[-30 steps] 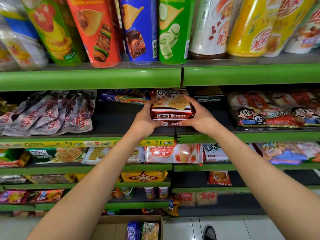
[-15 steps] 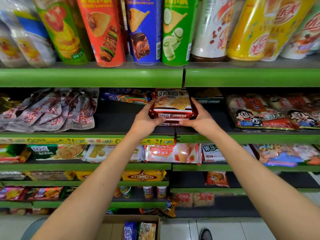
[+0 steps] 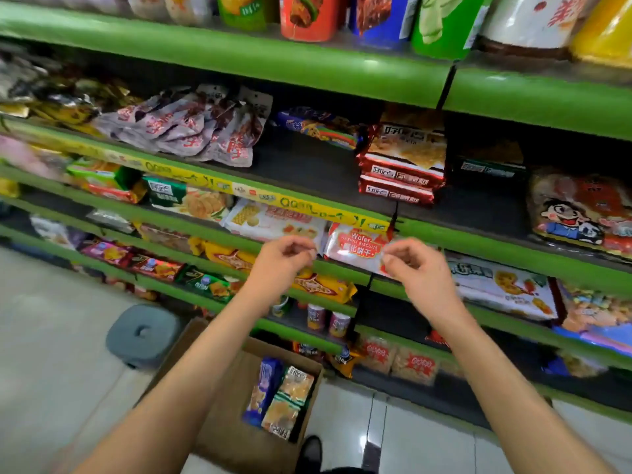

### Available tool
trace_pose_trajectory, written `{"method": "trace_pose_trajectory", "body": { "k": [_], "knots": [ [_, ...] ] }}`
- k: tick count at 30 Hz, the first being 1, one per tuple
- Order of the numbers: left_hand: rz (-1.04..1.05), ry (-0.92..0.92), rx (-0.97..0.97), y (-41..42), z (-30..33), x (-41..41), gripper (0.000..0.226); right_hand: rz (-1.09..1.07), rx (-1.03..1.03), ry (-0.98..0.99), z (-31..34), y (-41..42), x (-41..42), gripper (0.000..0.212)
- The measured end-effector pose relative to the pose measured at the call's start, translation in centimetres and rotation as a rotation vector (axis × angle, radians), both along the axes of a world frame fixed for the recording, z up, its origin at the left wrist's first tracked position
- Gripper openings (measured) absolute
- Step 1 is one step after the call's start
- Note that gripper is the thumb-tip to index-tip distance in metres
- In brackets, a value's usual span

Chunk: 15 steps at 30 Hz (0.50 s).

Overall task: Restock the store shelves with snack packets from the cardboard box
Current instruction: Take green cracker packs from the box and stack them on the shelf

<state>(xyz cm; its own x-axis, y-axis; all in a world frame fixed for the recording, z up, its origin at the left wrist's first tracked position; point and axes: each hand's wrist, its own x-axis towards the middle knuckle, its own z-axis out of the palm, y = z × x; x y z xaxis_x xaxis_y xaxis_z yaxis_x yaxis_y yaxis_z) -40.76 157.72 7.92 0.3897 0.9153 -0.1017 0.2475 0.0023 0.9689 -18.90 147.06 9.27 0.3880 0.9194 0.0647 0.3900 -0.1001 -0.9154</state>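
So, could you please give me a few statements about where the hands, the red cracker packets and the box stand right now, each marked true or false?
1. Both hands, left and right, hold nothing. True.
2. The red cracker packets lie stacked on the shelf. True.
3. The cardboard box on the floor is empty. False: packets stand in it.
4. The grey stool stands to the right of the box. False: it stands to its left.

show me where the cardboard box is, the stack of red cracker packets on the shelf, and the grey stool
cardboard box (image 3: 219, 415), head view, on its bare left wall.
red cracker packets (image 3: 403, 165), head view, on the top packet's front.
grey stool (image 3: 143, 335), head view, on its seat top.
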Motion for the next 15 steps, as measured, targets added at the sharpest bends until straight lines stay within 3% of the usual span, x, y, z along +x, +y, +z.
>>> {"method": "trace_pose_trajectory", "body": {
  "k": [5, 15],
  "knots": [
    [0.123, 0.032, -0.259, -7.2, -7.3, -4.0, 0.021, 0.195, -0.218, 0.104, -8.2, -2.7, -3.5, 0.021],
    [0.439, 0.055, -0.663, -16.0, -18.1, -12.6, 0.025, 0.331, -0.659, 0.28, -21.0, -7.4, -11.6, 0.018]
  ]
}}
